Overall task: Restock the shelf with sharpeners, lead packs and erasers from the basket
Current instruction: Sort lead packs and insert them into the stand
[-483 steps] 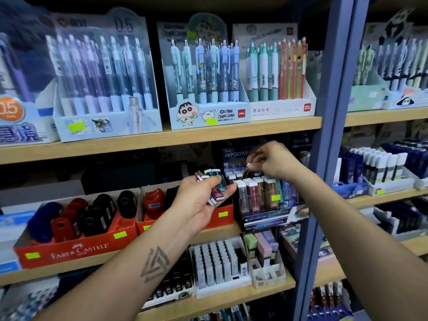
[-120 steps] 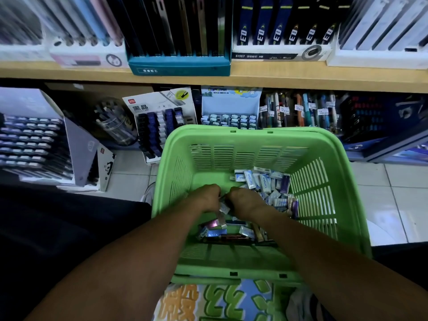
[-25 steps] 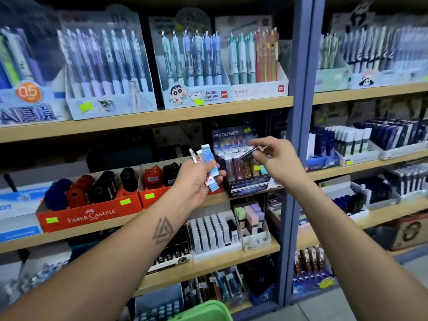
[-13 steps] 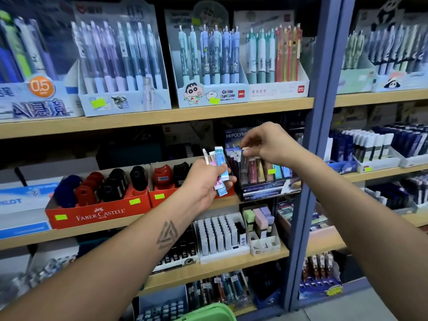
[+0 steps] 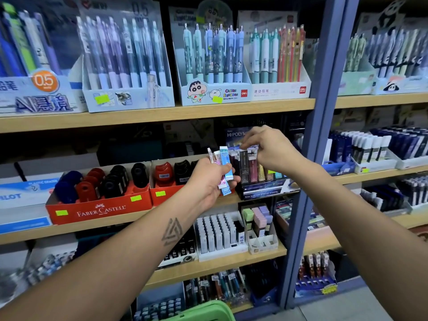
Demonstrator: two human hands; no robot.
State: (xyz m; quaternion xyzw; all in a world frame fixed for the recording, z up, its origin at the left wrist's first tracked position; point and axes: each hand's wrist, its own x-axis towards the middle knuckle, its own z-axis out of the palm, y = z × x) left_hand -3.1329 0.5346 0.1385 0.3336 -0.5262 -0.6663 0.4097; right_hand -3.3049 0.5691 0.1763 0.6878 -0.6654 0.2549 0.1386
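Centre frame: my left hand (image 5: 208,179) grips a fan of spare lead packs (image 5: 222,167). My right hand (image 5: 268,148) pinches one dark pack (image 5: 243,158) above the display box (image 5: 266,188). Risk: crowded slots; a crooked push topples neighbours. Loose fan could slip. Basket (image 5: 203,312) sits at bottom edge.

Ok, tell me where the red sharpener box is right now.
In the head view, the red sharpener box sits on the middle shelf, left of centre, just left of the left hand holding slim packs.
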